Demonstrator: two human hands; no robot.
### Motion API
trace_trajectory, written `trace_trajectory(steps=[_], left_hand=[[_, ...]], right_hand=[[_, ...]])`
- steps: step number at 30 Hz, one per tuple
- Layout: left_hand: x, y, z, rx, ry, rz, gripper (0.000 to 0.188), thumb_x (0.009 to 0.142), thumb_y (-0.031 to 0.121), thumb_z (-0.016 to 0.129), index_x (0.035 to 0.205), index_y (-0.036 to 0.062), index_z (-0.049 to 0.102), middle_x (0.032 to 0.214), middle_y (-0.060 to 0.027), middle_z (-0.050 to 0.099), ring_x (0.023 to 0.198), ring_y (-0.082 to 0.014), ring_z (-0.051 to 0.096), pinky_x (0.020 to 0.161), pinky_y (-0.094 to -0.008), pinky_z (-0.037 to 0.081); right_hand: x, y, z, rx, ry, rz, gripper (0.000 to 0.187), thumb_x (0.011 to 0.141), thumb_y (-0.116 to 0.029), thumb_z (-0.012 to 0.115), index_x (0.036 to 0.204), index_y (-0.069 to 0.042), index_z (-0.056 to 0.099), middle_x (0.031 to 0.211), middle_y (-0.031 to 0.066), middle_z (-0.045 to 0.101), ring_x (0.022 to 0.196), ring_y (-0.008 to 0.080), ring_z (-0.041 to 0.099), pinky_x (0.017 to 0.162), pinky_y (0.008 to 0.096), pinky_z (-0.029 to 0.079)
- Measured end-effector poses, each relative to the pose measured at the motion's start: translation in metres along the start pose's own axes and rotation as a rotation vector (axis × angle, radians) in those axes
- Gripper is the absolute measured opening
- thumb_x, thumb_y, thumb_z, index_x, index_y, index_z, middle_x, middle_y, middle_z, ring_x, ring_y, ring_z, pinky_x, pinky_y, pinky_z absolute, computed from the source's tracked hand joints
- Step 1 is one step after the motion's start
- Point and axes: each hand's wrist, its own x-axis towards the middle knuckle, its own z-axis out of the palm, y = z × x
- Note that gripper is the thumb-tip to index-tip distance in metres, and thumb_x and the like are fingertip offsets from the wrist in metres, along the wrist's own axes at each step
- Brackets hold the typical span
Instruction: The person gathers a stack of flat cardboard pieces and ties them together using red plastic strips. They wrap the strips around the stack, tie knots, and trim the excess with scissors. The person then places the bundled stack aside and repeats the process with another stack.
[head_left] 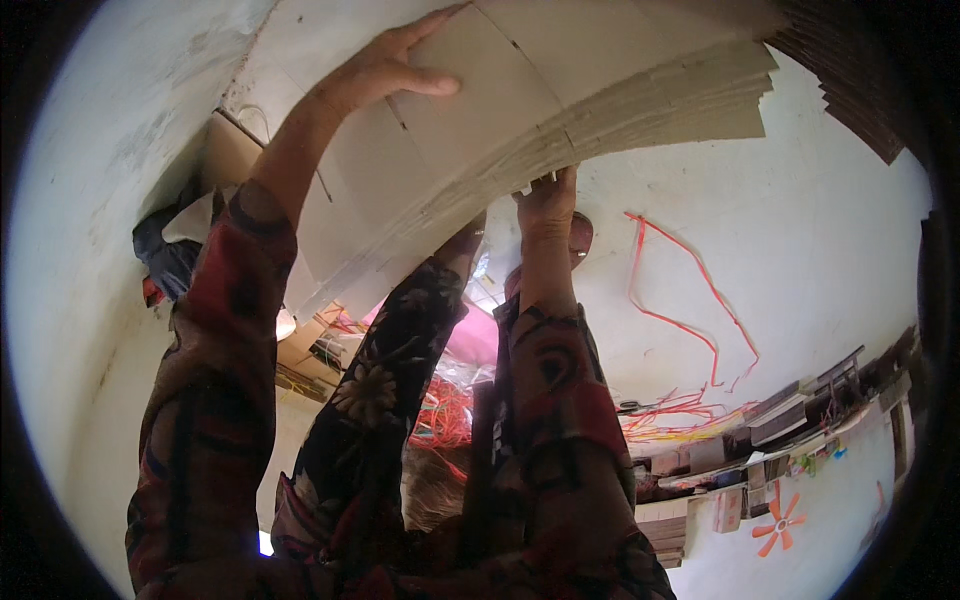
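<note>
A stack of flat, pale cardboard sheets (455, 130) with slots cut in them reaches across the upper middle of the view. My left hand (395, 65) lies on the top sheet, thumb apart from the fingers. At the stack's near edge is my right hand (548, 205), its fingers curled at the layered edges and their tips partly hidden beneath. The sheets fan out toward the right, with their edges stepped. Below the stack my knees show in dark flowered cloth (385, 350).
An orange-red strap (690, 265) lies on the pale floor at right. Tangled red strapping (440, 412) lies between my legs. Further right are stacked boards (780, 415) and an orange fan (778, 522). Dark stacked sheets (850, 85) stand at upper right, dark cloth (165, 250) at left.
</note>
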Motion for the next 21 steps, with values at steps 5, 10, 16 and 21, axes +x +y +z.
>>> trace_trajectory(steps=[5,10,16,21], left_hand=[[0.012,0.0,-0.016,-0.124,-0.079,-0.105,0.089,0.064,0.037,0.07,0.137,0.0033,0.033,0.124,-0.0175,0.051,0.113,-0.0262,0.049,0.099,-0.035,0.035],[0.018,-0.01,-0.024,-0.025,-0.114,-0.085,0.087,0.066,0.039,0.07,0.138,0.0056,0.033,0.124,-0.0171,0.051,0.113,-0.0264,0.05,0.099,-0.0355,0.035],[0.025,-0.006,-0.016,-0.017,-0.213,-0.141,0.09,0.061,0.036,0.073,0.138,0.011,0.034,0.125,-0.0153,0.052,0.112,-0.0272,0.05,0.099,-0.0359,0.035],[-0.004,0.029,0.002,-0.051,-0.236,-0.114,0.097,0.053,0.029,0.075,0.139,0.0127,0.034,0.128,-0.0152,0.049,0.117,-0.0282,0.047,0.101,-0.0378,0.032]], right_hand=[[0.009,0.011,0.002,0.212,-0.054,-0.139,0.054,0.087,-0.052,0.046,0.129,-0.017,0.041,0.133,0.0058,0.038,0.123,0.027,0.034,0.1,0.0495,0.029],[0.012,0.026,0.004,0.346,0.022,-0.137,0.052,0.091,-0.047,0.041,0.128,-0.011,0.041,0.13,0.0082,0.042,0.119,0.0263,0.039,0.101,0.0413,0.032],[0.026,0.032,-0.008,0.283,-0.223,-0.011,0.051,0.091,-0.043,0.043,0.13,-0.01,0.04,0.131,0.0093,0.043,0.119,0.0264,0.042,0.1,0.0426,0.035],[-0.004,0.046,-0.016,0.372,-0.069,-0.088,0.053,0.09,-0.044,0.043,0.131,-0.01,0.04,0.131,0.0097,0.045,0.119,0.0273,0.042,0.1,0.043,0.035]])
